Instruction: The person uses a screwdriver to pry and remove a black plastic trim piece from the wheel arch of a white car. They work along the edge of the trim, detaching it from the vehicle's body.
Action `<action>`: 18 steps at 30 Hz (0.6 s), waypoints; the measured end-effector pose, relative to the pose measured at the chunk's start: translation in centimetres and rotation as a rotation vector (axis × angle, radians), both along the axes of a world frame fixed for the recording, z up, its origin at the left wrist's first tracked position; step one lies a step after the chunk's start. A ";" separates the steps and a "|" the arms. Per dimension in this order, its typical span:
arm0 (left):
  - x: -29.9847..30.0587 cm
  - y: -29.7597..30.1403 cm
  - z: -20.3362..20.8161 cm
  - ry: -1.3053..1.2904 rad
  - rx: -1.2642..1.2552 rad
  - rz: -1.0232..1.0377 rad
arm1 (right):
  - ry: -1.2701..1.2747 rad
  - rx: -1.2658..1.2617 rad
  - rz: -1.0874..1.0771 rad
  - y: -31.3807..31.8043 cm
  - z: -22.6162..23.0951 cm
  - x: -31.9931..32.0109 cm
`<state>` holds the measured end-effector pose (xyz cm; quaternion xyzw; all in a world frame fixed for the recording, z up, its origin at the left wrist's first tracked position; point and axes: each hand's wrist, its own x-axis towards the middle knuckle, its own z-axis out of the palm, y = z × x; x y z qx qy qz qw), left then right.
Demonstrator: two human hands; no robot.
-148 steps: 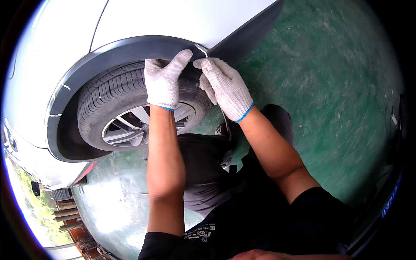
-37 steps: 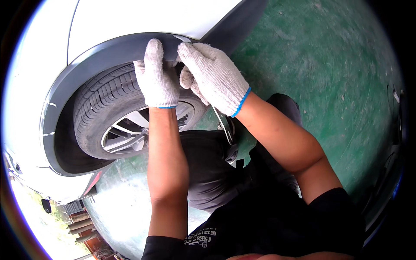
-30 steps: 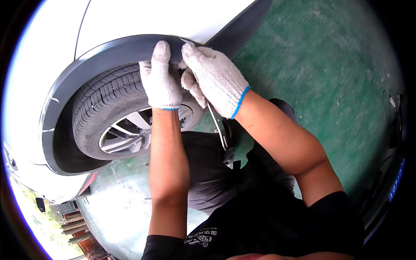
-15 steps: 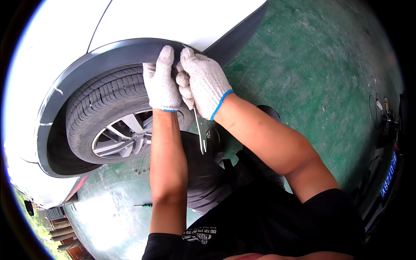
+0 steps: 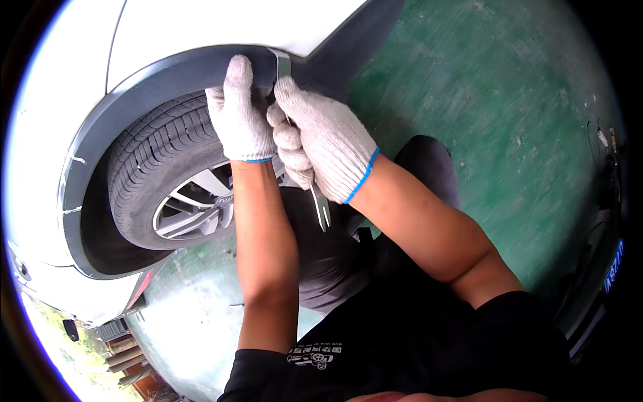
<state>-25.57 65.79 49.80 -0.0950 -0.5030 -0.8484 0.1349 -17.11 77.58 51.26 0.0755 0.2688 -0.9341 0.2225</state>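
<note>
My right hand (image 5: 318, 134), in a white knit glove with a blue cuff, is closed around a flat metal pry tool (image 5: 321, 209). The tool's forked end sticks out below my fist, and its broad upper end lies against the dark wheel arch trim (image 5: 181, 65) of a white car. Beside it, my left hand (image 5: 242, 120), gloved alike, grips the trim's lower edge. Its thumb rests up on the outer face, while the other fingers are largely hidden behind. A tire (image 5: 161, 147) with a silver alloy wheel (image 5: 201, 201) sits beneath the trim.
White body panels (image 5: 194, 23) rise above the arch. My bent knee (image 5: 429, 164) is to the right of the wheel, over the green floor (image 5: 495, 127). Part of another vehicle (image 5: 589, 295) shows at the far right. Pipe-like pieces (image 5: 127, 355) stand outside at lower left.
My right hand has shifted down and right a little, and the tool's broad upper end now shows against the trim. My left hand keeps its grip on the trim edge. The view has shifted slightly.
</note>
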 end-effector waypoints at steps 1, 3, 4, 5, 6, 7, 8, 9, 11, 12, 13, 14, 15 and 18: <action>0.1 0.0 0.4 -0.005 0.007 -0.039 | 0.003 -0.032 -0.007 -0.3 -0.2 -0.3; 0.7 0.3 0.8 -0.049 -0.028 0.008 | -0.027 -0.021 -0.155 -2.1 -0.3 -0.6; 0.6 0.3 0.8 -0.046 -0.020 0.027 | -0.034 -0.078 -0.272 -3.6 -0.8 -1.5; 0.0 -0.8 -0.2 0.014 -0.075 0.018 | -0.010 -0.113 -0.315 -4.5 -1.5 -1.8; -0.1 -1.1 -0.1 0.003 -0.083 0.013 | 0.011 -0.147 -0.355 -4.9 -1.5 -1.8; -0.1 -1.2 0.2 -0.008 -0.092 0.007 | 0.027 -0.142 -0.353 -5.0 -1.6 -1.9; -0.1 -1.6 0.3 -0.020 -0.101 0.001 | 0.042 -0.138 -0.350 -5.0 -1.6 -2.2; 0.0 -2.3 0.4 -0.001 -0.145 -0.061 | 0.058 -0.130 -0.348 -5.0 -1.7 -2.3; 0.1 -2.8 0.4 0.006 -0.163 -0.113 | 0.067 -0.136 -0.418 -6.0 -2.0 -2.7; 0.4 -2.7 0.6 -0.009 -0.155 -0.124 | 0.071 -0.139 -0.450 -6.4 -2.1 -2.9; -0.1 -3.4 0.4 -0.010 -0.180 -0.150 | 0.084 -0.164 -0.457 -6.6 -2.2 -3.0; -0.6 -3.8 0.2 -0.014 -0.189 -0.174 | 0.099 -0.173 -0.486 -6.9 -2.4 -3.1; -0.8 -4.0 0.1 -0.019 -0.186 -0.198 | 0.117 -0.178 -0.514 -7.2 -2.5 -3.4; -1.2 -4.5 0.1 -0.035 -0.151 -0.256 | 0.153 -0.173 -0.550 -7.7 -2.9 -3.6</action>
